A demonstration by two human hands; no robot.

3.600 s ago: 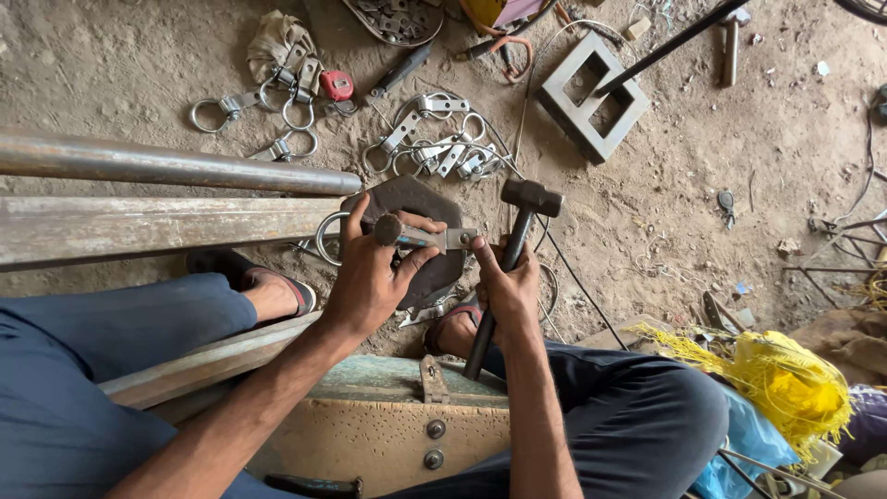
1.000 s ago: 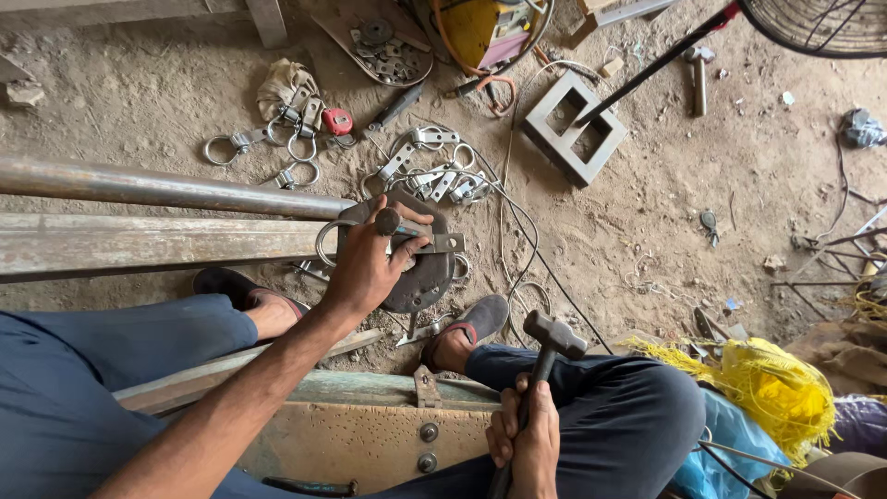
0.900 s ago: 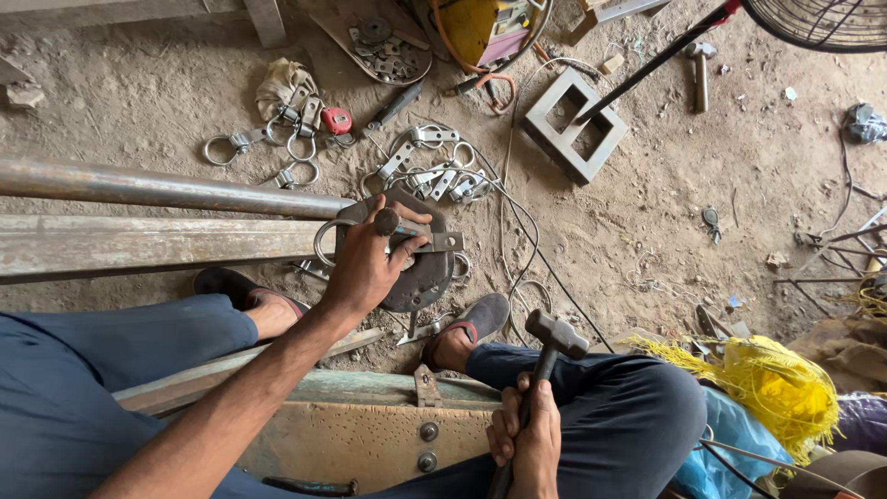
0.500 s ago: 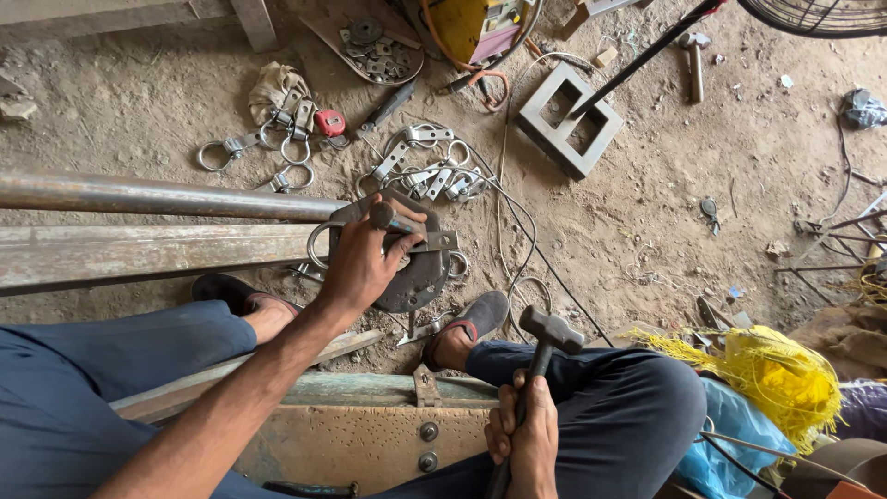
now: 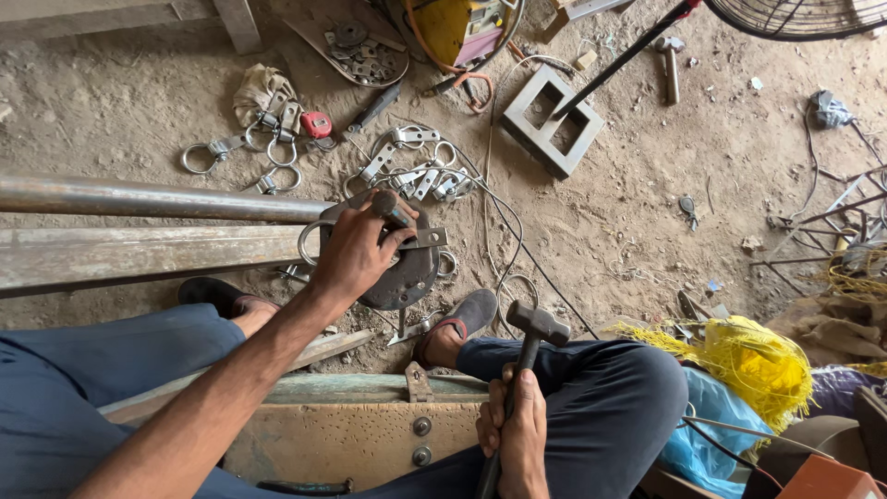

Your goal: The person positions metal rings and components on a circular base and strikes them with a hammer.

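My left hand (image 5: 356, 251) grips a short steel punch with a round top (image 5: 385, 205) and presses a flat metal bracket with a ring (image 5: 423, 238) onto a dark round iron block (image 5: 408, 273) on the dirt floor. My right hand (image 5: 514, 434) is wrapped around the wooden handle of a hammer. The hammer's steel head (image 5: 538, 322) rests low over my right knee, away from the block. I sit on a worn wooden and metal bench (image 5: 370, 425) with both feet by the block.
A steel pipe (image 5: 157, 197) and a wooden beam (image 5: 139, 254) run in from the left. Several ring brackets (image 5: 411, 171) lie beyond the block. A square metal frame (image 5: 552, 120), a second hammer (image 5: 669, 65), yellow fibre (image 5: 744, 356) and a fan guard (image 5: 804, 14) lie right.
The hammer was raised over the block 3.6 s ago; it has since dropped back to my right knee. My left hand has stayed on the punch and bracket.
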